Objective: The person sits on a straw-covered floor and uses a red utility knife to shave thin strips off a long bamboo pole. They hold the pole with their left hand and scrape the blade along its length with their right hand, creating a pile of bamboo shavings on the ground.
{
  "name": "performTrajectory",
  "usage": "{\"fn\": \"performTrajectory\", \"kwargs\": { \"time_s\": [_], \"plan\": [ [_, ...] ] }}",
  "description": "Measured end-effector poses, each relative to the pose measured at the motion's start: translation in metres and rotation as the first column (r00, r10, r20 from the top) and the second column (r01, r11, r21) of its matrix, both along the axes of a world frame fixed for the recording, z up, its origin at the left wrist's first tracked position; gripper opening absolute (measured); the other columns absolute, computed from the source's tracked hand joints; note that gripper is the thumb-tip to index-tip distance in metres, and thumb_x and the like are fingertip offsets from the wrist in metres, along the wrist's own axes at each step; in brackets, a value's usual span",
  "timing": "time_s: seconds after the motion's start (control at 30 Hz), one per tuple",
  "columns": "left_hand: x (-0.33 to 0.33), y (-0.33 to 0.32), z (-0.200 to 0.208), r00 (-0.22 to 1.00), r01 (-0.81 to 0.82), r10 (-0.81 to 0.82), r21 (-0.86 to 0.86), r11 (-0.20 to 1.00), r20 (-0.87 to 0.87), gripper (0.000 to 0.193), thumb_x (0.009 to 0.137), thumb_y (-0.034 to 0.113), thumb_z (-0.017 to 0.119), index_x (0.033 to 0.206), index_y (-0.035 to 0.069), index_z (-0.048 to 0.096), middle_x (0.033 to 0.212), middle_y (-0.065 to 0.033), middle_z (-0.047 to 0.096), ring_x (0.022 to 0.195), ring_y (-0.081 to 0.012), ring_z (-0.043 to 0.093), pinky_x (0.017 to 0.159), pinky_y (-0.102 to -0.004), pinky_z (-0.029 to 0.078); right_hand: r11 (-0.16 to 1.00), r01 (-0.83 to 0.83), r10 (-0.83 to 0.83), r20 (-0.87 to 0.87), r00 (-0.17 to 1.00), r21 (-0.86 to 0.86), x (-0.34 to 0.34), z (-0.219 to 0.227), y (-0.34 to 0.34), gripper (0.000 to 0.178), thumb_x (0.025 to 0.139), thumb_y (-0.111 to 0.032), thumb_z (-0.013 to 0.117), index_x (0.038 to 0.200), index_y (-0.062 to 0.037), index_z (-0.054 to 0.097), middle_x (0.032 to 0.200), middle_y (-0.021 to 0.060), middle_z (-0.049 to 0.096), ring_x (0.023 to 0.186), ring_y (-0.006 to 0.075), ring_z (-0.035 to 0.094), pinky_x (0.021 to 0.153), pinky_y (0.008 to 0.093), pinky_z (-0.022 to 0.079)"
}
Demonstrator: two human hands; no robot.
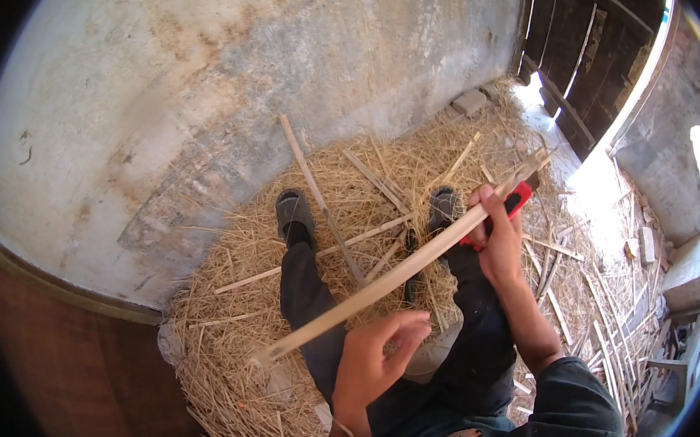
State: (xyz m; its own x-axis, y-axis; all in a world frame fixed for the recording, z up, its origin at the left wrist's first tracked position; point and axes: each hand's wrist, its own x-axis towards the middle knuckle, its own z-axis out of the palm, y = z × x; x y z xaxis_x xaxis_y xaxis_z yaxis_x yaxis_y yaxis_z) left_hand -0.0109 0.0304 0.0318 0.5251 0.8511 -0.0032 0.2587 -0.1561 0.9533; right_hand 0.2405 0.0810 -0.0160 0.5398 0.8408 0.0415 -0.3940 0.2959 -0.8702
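Note:
A long pale strip of split bamboo or wood [371,292] slants across in front of me, its far right end splintered. My right hand [499,236] is closed around the strip, thumb on top, and also grips a tool with a red and black handle [517,199]. The tool's working end is mostly hidden, so its kind is unclear. Just below the strip's middle is my left hand [382,356], apart from it. Its thumb and forefinger curl together in a pinch; anything between them is too small to make out.
Straw-like shavings [236,324] and loose strips cover the floor. One strip [311,185] leans toward the stained wall [275,77]. A brick [469,102] lies at the wall's foot. Dark plank door [590,47] at far right; brown panel [77,376] at left. My feet stand among the shavings.

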Motion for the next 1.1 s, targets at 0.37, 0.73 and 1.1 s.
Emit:
{"fn": "performTrajectory", "kwargs": {
  "time_s": [0.37, 0.73, 1.1],
  "plan": [
    [-0.022, 0.028, 0.014, 0.922, -0.189, 0.376, 0.734, 0.652, -0.097, 0.073, 0.066, 0.033, 0.104, 0.127, 0.008, 0.071, 0.115, -0.0084, 0.073, 0.108, -0.0304, 0.071, 0.083, -0.0427, 0.061, 0.998, 0.057, -0.056, 0.024, 0.998, -0.026, 0.008, 0.044, -0.004, 0.027, 0.108, -0.029, 0.067, 0.104, -0.0035, 0.062, 0.074, 0.0011, 0.058, 0.049, 0.0067, 0.041, 0.047, 0.0257, 0.035],
    [-0.083, 0.042, 0.008, 0.968, 0.198, -0.170, -0.147, 0.969, 0.182, 0.088, 0.079, 0.017, 0.099, 0.154, 0.007, 0.054, 0.133, -0.0176, 0.072, 0.119, -0.0233, 0.072, 0.103, -0.0383, 0.058, 0.999, -0.039, 0.043, 0.119, 0.992, -0.039, 0.046, 0.056, -0.001, 0.025, 0.108, -0.029, 0.065, 0.101, -0.0051, 0.065, 0.068, -0.0031, 0.052, 0.050, 0.0052, 0.039, 0.049, 0.0251, 0.028],
    [-0.061, 0.033, 0.001, 0.932, 0.087, -0.026, 0.152, 0.985, -0.362, 0.037, 0.095, 0.024, 0.087, 0.123, 0.005, 0.071, 0.076, -0.0053, 0.073, 0.065, -0.0127, 0.069, 0.063, -0.0298, 0.050, 0.997, 0.021, -0.012, 0.135, 0.991, -0.069, 0.041, 0.053, 0.003, 0.030, 0.111, -0.033, 0.062, 0.102, -0.0052, 0.065, 0.070, -0.0035, 0.052, 0.049, 0.0036, 0.036, 0.047, 0.0238, 0.025]
  ]
}}
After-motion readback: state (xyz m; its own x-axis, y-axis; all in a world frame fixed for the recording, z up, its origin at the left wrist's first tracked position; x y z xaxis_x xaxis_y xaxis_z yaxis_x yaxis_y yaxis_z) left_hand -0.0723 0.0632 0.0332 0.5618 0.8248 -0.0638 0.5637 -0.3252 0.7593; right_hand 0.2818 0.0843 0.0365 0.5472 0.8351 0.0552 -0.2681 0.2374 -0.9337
